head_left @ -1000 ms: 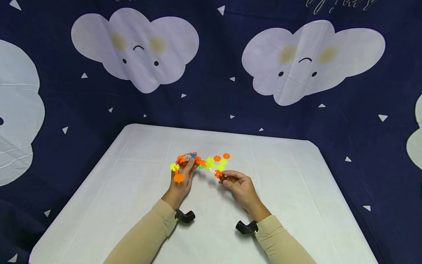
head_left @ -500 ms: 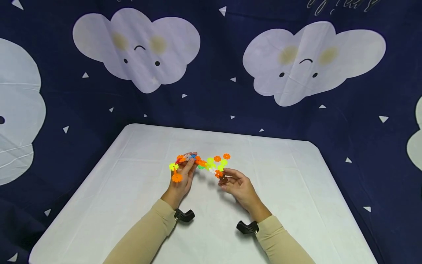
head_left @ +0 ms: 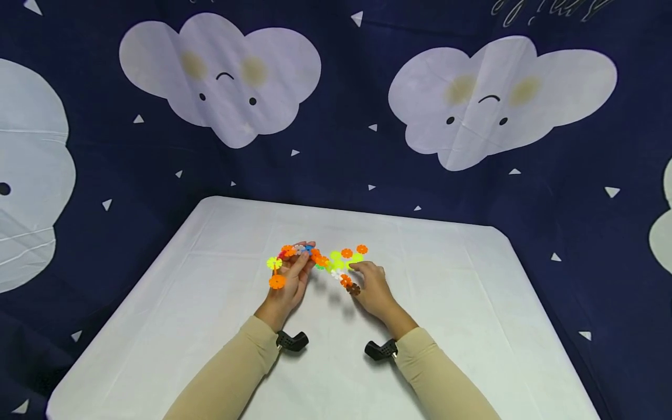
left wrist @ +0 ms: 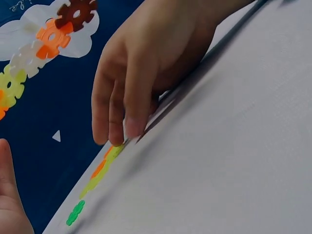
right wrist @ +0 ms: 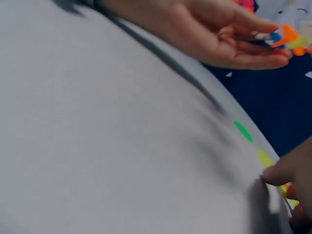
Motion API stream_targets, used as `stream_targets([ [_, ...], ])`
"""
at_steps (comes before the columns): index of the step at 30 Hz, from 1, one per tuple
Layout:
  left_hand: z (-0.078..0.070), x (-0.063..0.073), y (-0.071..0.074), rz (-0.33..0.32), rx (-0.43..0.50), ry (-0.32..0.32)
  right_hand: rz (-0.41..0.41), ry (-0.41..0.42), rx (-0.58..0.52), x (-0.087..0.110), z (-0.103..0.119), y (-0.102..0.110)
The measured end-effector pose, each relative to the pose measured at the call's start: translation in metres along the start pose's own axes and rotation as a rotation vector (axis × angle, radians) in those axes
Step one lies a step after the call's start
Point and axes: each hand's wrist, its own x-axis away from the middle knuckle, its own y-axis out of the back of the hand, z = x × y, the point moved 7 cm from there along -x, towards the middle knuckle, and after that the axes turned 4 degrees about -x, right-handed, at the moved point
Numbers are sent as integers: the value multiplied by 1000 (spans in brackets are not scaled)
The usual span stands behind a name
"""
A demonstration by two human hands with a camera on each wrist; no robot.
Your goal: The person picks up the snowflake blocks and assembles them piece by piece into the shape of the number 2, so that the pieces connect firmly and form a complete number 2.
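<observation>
A figure of linked plastic snowflake discs (head_left: pixel 320 261), in orange, yellow-green, white, blue, green and brown, is held above the table. My left hand (head_left: pixel 290 280) grips its left part near the blue disc (head_left: pixel 307 249), thumb in front. The thumb and fingertips of my right hand (head_left: pixel 375 289) are at a yellow-green disc (head_left: pixel 359 258) on the right part, seeming to pinch it. A brown disc (head_left: pixel 354 289) ends the lower right branch, free of the fingers. In the left wrist view, the right fingers hang down over the discs' edge, and a green disc (left wrist: pixel 75 213) sits below.
A white-covered table (head_left: pixel 457 309) lies under both hands. Behind it hangs a dark blue cloth (head_left: pixel 346 157) printed with clouds and triangles. Black wrist-worn cameras (head_left: pixel 293 342) sit at both cuffs.
My right hand has let go of the brown disc at the lower branch end and moved slightly up to the yellow-green discs. My left hand keeps its grip; the figure's left end shifts slightly left.
</observation>
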Motion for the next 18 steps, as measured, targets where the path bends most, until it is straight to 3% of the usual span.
stream_targets([
  [9, -1, 2, 0, -14, -21, 7, -115, -94, 169, -24, 2, -11],
  [13, -2, 2, 0, -1, -37, -1, -119, -105, 170, -31, 0, -12],
  [18, -2, 0, 1, 2, -26, 25, -88, -172, 82, -35, -6, -11],
])
